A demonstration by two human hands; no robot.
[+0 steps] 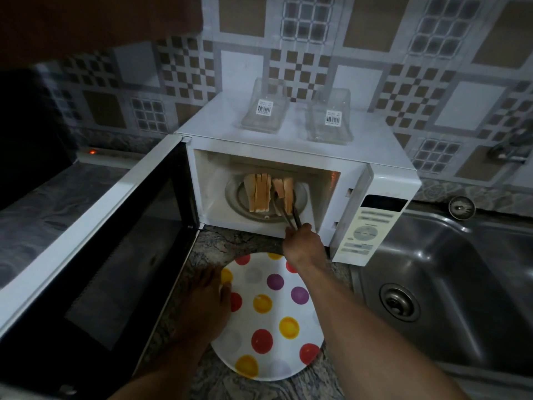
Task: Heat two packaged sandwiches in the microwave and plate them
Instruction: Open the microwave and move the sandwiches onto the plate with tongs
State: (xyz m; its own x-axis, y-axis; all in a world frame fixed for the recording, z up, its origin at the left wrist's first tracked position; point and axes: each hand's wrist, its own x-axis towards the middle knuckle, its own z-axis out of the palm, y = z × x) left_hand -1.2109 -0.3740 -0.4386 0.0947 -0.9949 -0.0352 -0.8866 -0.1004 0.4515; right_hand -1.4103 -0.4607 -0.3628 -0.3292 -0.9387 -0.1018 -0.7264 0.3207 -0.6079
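1. Left hand (207, 301) lies flat with loose fingers on the rim of the dotted plate (281, 306); dim light blurs the fingertips.
2. Right hand (302, 241) grips tongs (290, 215) and reaches into the open microwave (288, 140).
3. Tong tips meet the right sandwich (284, 192); whether they clamp it, I cannot tell.
4. Beside it stands the left sandwich (259, 194). Both are unwrapped, pale brown and on edge on the turntable (239, 197), fillings hidden.

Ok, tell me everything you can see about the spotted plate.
The plate is round, white, glossy, with red, yellow, purple and pale grey dots. It lies flat and empty on the speckled counter before the open microwave. The left hand rests on its left rim; the right hand holds tongs, its forearm crossing above the upper right edge.
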